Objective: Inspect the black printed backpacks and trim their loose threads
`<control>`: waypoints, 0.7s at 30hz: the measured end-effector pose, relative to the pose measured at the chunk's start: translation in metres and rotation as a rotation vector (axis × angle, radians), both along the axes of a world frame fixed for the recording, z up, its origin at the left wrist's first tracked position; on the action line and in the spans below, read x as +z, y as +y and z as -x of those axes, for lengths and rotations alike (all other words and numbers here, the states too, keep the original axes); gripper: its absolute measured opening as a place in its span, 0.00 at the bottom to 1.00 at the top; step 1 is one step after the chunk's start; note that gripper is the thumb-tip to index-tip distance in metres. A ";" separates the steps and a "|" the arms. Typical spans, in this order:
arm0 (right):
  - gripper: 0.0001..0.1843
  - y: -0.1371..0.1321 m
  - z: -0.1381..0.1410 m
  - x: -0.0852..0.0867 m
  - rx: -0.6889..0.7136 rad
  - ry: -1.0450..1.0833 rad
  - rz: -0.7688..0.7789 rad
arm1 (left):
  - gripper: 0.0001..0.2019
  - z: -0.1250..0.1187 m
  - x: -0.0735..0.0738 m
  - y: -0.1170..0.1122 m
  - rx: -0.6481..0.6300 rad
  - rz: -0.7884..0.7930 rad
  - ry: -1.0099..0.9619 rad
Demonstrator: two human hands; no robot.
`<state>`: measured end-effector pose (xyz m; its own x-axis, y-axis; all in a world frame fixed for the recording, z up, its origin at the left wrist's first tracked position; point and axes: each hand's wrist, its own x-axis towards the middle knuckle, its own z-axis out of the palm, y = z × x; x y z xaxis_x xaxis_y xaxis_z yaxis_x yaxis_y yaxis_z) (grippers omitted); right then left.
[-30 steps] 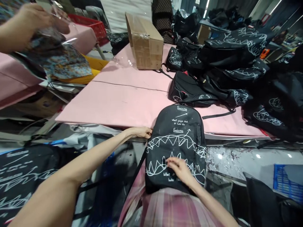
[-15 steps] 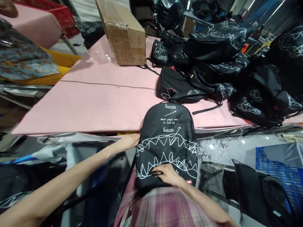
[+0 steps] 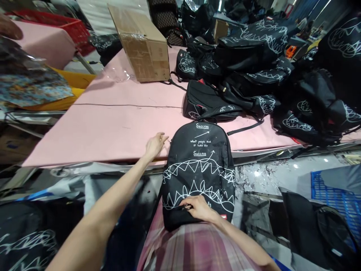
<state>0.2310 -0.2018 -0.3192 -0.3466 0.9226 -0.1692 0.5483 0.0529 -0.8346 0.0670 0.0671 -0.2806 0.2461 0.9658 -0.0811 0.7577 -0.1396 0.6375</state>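
Observation:
A black backpack (image 3: 201,165) with white scribble print and the word "Success" lies face up, half on my lap and half on the edge of the pink table (image 3: 118,124). My left hand (image 3: 156,144) hovers beside the bag's upper left side, fingers stretched out and holding nothing. My right hand (image 3: 199,208) rests on the lower front of the bag, fingertips pinched at what looks like a zipper pull on the front pocket.
A heap of similar black backpacks (image 3: 262,75) fills the table's right side. A cardboard box (image 3: 141,43) stands at the back. Another person's hand (image 3: 9,28) and patterned fabric (image 3: 31,88) are at far left. A blue crate (image 3: 335,192) sits on the floor at right.
My left hand has let go of the bag's left side and moved up and forward, fingers spread. My right hand slid lower and now pinches at the front pocket.

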 end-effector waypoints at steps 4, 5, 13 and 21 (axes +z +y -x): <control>0.13 -0.004 -0.003 0.002 -0.095 0.154 0.033 | 0.23 0.007 -0.028 -0.071 -0.087 0.122 -0.144; 0.11 -0.004 -0.003 0.003 -0.115 0.192 0.056 | 0.22 0.014 -0.032 -0.090 -0.097 0.117 -0.154; 0.16 0.047 -0.026 0.073 -0.209 0.513 0.075 | 0.22 0.051 0.101 -0.122 0.132 -0.201 -0.072; 0.12 0.098 -0.048 0.157 -0.344 0.514 -0.452 | 0.17 -0.053 0.158 -0.146 -0.253 -0.377 0.161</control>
<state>0.2794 -0.1039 -0.1627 0.0394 0.9342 0.3547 0.1447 0.3459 -0.9271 0.1200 -0.0786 -0.1224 0.4904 0.8467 0.2066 0.7548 -0.5311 0.3849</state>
